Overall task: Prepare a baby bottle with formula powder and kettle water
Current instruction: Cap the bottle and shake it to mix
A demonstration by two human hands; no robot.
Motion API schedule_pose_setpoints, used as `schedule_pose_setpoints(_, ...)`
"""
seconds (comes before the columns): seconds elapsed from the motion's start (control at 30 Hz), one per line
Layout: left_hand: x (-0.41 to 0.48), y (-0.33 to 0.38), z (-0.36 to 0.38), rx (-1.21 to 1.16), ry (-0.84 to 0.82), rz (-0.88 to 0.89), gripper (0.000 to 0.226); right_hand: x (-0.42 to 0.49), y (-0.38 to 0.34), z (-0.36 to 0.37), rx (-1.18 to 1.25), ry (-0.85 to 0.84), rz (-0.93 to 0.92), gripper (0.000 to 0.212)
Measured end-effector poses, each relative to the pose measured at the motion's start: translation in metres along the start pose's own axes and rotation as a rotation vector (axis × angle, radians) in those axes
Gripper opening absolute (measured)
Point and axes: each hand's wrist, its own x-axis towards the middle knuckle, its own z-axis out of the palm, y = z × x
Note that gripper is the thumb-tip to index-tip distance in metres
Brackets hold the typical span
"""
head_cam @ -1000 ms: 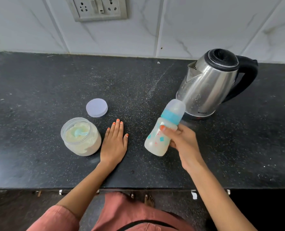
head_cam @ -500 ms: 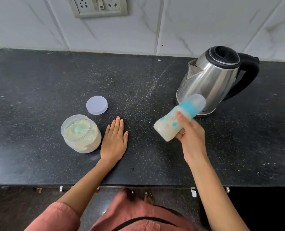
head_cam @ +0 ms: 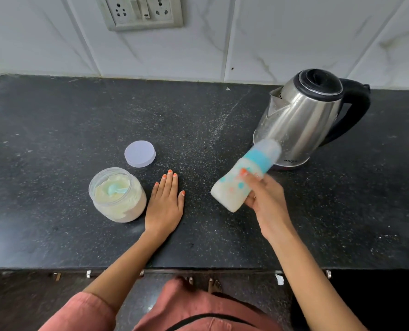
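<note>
My right hand grips a baby bottle filled with milky liquid. The bottle has a teal collar and a clear cap, is tilted with the cap up to the right, and looks motion-blurred. Behind it stands a steel kettle with a black lid and handle. My left hand lies flat on the black counter, fingers together, holding nothing. Just left of it sits an open jar of formula powder with a teal scoop inside. The jar's pale lid lies behind it on the counter.
A white tiled wall with a socket plate rises behind the counter. The counter's front edge runs below my arms, with the floor and my feet under it.
The bottle has swung from near upright to tilted and its position shifts between frames, blurred now. My left hand, the jar and the kettle have not moved.
</note>
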Motion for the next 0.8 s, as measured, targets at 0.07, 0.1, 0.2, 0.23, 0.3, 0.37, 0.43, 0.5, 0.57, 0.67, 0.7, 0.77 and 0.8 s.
schedule_pose_setpoints(0.07, 0.001, 0.000, 0.000, -0.008, -0.002, -0.001, 0.054, -0.005, 0.002, -0.001, -0.187, -0.092, 0.013, 0.017)
schedule_pose_setpoints(0.1, 0.001, 0.000, -0.001, -0.006, 0.000, 0.000, 0.054, -0.003, 0.000, -0.003, -0.200, -0.092, -0.003, 0.019)
schedule_pose_setpoints(0.2, -0.001, 0.000, -0.001, 0.000, -0.001, 0.002, 0.054, 0.003, -0.008, -0.004, 0.073, 0.065, -0.040, 0.016)
schedule_pose_setpoints(0.23, -0.001, 0.000, -0.001, -0.001, -0.002, 0.000, 0.054, 0.006, -0.007, -0.003, 0.168, 0.118, -0.040, 0.015)
schedule_pose_setpoints(0.3, -0.002, 0.001, -0.002, 0.005, -0.010, -0.001, 0.054, 0.004, 0.000, 0.001, 0.198, 0.128, 0.002, 0.017)
schedule_pose_setpoints(0.37, -0.001, 0.000, -0.002, 0.007, -0.014, 0.000, 0.054, -0.005, 0.007, 0.003, 0.023, 0.004, 0.057, 0.016)
schedule_pose_setpoints(0.43, 0.000, 0.001, -0.002, -0.004, -0.016, -0.001, 0.054, -0.011, 0.010, 0.000, -0.180, -0.120, 0.069, 0.019)
schedule_pose_setpoints(0.5, 0.000, 0.001, -0.001, -0.001, -0.013, -0.001, 0.054, -0.007, 0.005, -0.005, -0.172, -0.093, 0.013, 0.030)
schedule_pose_setpoints(0.57, -0.001, 0.000, 0.001, 0.007, 0.003, 0.001, 0.054, 0.002, -0.002, -0.006, 0.024, 0.053, -0.030, 0.038)
schedule_pose_setpoints(0.67, -0.001, -0.001, 0.002, 0.008, 0.009, 0.000, 0.054, 0.008, -0.003, -0.003, 0.099, 0.128, -0.061, 0.031)
schedule_pose_setpoints(0.7, 0.000, -0.001, 0.002, 0.011, 0.006, -0.002, 0.054, 0.006, -0.001, -0.002, 0.009, 0.069, -0.056, 0.028)
schedule_pose_setpoints(0.77, 0.001, -0.001, 0.001, 0.011, -0.001, -0.003, 0.054, -0.002, 0.000, -0.001, -0.203, -0.093, -0.050, 0.025)
schedule_pose_setpoints(0.8, 0.001, -0.001, 0.001, 0.011, -0.001, -0.003, 0.054, -0.003, -0.001, -0.003, -0.249, -0.134, -0.054, 0.027)
